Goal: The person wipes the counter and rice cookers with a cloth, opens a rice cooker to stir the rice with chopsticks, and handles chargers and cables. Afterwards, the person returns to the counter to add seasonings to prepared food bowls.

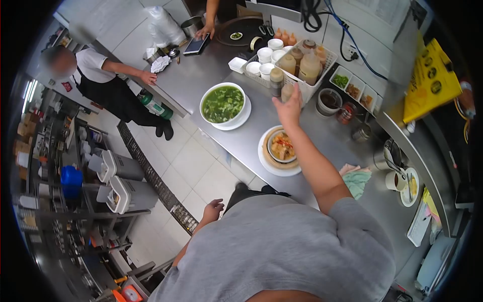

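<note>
My right hand point(288, 109) reaches over the steel counter, thumb and fingers spread at a small pale-topped bottle point(287, 92). Whether the fingers touch it, I cannot tell. Beside that bottle stands a dark seasoning jar point(276, 83). Below my right forearm, a small bowl of food with red strips point(283, 146) sits in a tan holder on a white plate point(267, 163). A large white bowl of green leafy soup point(223, 103) rests on another plate point(243, 118). Low at my side hangs my left hand point(212, 210), empty, its fingers loosely bent and apart.
A white basket point(328, 65) of sauce bottles and stacked small white bowls point(265, 54) stand along the wall. Garnish trays point(353, 90) and a dark sauce tub point(328, 100) are to the right. A co-worker in an apron point(105, 95) stands across the counter's end; another person's hand point(205, 31) touches a tablet.
</note>
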### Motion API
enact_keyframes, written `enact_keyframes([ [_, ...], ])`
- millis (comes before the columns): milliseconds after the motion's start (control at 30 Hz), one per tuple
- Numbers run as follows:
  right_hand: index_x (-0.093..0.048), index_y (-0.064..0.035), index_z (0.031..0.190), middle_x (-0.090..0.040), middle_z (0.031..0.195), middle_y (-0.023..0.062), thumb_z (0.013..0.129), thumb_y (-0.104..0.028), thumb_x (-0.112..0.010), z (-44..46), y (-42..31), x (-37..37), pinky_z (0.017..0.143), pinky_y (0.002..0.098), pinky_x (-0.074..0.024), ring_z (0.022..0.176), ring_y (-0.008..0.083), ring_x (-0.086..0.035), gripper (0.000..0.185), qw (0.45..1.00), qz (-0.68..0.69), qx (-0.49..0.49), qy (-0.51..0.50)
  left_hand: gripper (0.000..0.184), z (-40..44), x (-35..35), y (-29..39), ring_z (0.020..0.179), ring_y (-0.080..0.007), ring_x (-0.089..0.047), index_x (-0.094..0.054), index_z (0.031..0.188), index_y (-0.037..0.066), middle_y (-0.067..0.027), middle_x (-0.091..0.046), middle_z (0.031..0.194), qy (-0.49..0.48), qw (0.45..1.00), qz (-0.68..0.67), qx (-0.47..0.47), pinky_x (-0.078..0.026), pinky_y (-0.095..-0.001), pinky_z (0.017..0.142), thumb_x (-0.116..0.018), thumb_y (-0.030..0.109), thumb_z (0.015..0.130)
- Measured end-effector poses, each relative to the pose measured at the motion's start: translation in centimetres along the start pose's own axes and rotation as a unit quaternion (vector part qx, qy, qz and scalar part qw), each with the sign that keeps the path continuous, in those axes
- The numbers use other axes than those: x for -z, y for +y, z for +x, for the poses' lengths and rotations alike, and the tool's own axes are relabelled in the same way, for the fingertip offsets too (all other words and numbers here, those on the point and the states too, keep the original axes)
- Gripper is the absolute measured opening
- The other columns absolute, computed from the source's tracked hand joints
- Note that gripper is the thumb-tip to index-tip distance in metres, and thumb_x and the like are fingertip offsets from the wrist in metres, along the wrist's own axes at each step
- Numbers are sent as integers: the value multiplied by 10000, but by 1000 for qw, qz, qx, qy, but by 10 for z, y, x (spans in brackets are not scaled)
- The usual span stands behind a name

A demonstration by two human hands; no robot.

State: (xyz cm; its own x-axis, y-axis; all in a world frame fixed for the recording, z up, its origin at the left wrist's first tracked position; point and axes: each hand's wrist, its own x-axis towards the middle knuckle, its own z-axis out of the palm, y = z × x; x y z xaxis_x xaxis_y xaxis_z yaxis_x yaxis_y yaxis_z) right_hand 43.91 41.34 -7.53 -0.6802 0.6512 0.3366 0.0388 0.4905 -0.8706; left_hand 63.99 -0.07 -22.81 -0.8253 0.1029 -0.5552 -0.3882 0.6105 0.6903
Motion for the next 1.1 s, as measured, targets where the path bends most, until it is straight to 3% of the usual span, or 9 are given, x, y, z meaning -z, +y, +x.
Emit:
enact_keyframes([
  [233, -363, -41, 1353, -397, 1295, 244, 679, -71, -746, -5, -5, -47, 1025, 440, -315, 1212, 415, -379, 775, 988, -87, 14, 128, 313, 139, 103, 102, 817, -191, -654, -600, 1157, 38, -127, -682, 900, -47, 983, 51, -171, -496, -299, 755, -582, 196, 888],
  [433, -449, -26, 1267, -536, 1126, 212, 695, -46, -707, -8, 14, -75, 961, 417, -392, 1079, 382, -513, 627, 988, -74, -60, 121, 317, 234, 180, 209, 893, -138, -606, -548, 1212, -13, -86, -655, 1000, -47, 968, -6, -247, -456, -257, 811, -525, 83, 910],
  [533, -487, -34, 1206, -577, 1030, 195, 687, -85, -702, -5, -5, -82, 899, 410, -438, 979, 370, -563, 563, 988, -122, 5, 95, 338, 257, 197, 233, 933, -150, -601, -528, 1237, -4, -90, -642, 1059, -92, 962, -80, -243, -441, -264, 819, -503, 108, 919],
  [633, -545, -52, 1138, -590, 1005, 182, 667, -103, -688, 8, -76, -73, 848, 413, -464, 958, 354, -571, 494, 958, -226, 165, -61, 356, 270, 202, 243, 963, -161, -595, -519, 1249, 4, -91, -632, 1090, -120, 963, -103, -220, -437, -279, 830, -500, 144, 922],
  [733, -635, -61, 993, -619, 941, 149, 649, -119, -671, 14, -132, -77, 786, 435, -481, 920, 331, -594, 351, 859, -376, 149, -315, 354, 275, 192, 243, 884, -138, -594, -528, 1234, 4, -90, -634, 1045, -131, 965, -149, -173, -449, -253, 736, -518, 162, 917],
  [833, -689, -63, 819, -641, 846, 127, 655, -116, -651, 10, -150, -94, 746, 429, -493, 852, 308, -619, 176, 758, -431, 173, -458, 360, 274, 176, 249, 831, -137, -584, -521, 1241, 14, -55, -631, 1012, -144, 966, -180, -115, -452, -264, 722, -507, 205, 935],
  [933, -691, -59, 713, -649, 794, 121, 673, -122, -639, 13, -143, -119, 727, 412, -499, 809, 299, -628, 92, 751, -449, 159, -458, 402, 270, 171, 256, 884, -161, -593, -490, 1259, 51, -65, -612, 1115, -184, 964, -182, -67, -467, -303, 772, -482, 309, 951],
  [1033, -691, -63, 691, -651, 767, 127, 669, -114, -648, 37, -146, -121, 749, 398, -499, 792, 293, -632, 70, 782, -475, 169, -366, 402, 264, 169, 261, 894, -163, -607, -487, 1259, 41, -71, -608, 1120, -213, 947, -235, -44, -487, -298, 771, -472, 307, 959],
  [1100, -696, -71, 724, -649, 778, 126, 657, -120, -658, 39, -146, -113, 769, 401, -491, 799, 298, -629, 92, 753, -494, 110, -420, 395, 257, 169, 269, 904, -169, -612, -476, 1273, 37, -78, -605, 1125, -223, 939, -259, -33, -496, -295, 781, -467, 281, 962],
])
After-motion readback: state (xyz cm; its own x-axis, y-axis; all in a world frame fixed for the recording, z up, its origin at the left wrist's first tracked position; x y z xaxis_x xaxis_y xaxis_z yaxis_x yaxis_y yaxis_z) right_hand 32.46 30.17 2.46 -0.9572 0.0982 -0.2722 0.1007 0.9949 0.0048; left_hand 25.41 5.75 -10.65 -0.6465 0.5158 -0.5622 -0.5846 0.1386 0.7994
